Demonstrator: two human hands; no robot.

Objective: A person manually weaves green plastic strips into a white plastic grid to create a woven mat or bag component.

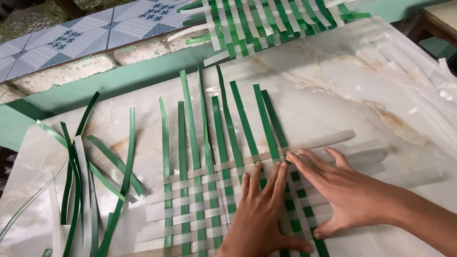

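Head view, looking down at a pale marbled counter w/ a half-woven mat of flat strips lying at the near centre. Green strips form its long axis: they run from the near edge away toward the far side, leaning slightly left, w/ their free ends fanned out beyond the woven part. Translucent white strips cross them roughly left to right, free ends sticking out to the right.

Left hand lies palm down on the weave, fingers straight and close together, pointing away from the person, thumb spread to the right. Right hand lies flat just beside it, coming in from the right, fingers pointing up-left, tips touching a white strip at the upper edge of the weave; thumb splayed toward the near side. Both hands are flat and spread, pressing, gripping nothing.

Left of the mat, a loose pile of spare green strips lies mostly lengthwise. At the far edge of the counter sits a second woven piece, green and white. Beyond, a patterned tile floor
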